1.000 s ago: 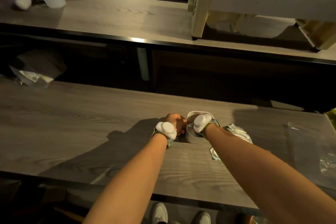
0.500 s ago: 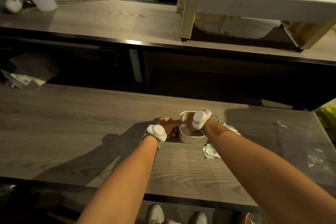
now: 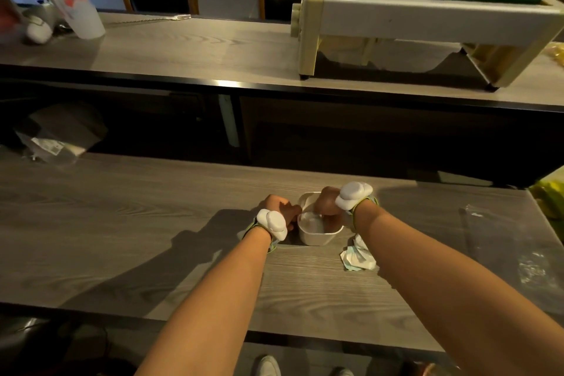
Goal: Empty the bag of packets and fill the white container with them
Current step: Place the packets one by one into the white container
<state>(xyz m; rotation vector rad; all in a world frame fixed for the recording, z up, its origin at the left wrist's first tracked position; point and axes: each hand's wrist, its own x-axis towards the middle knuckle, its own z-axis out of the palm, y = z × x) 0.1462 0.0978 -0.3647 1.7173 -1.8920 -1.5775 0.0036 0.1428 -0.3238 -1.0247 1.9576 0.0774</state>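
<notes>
Both hands at small white plastic container (image 3: 317, 233): left hand (image 3: 282, 207) grips 9 o'clock rim; right hand (image 3: 328, 201) fingers inside, closure unclear.

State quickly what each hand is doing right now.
Left hand: fingers curled against the white container rim.
Right hand: reaching into the container; grip cannot be told.

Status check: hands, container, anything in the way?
Left hand steadying white container. Right hand reaching inside, grip hidden. Loose packets beside it. Nothing blocking.
</notes>
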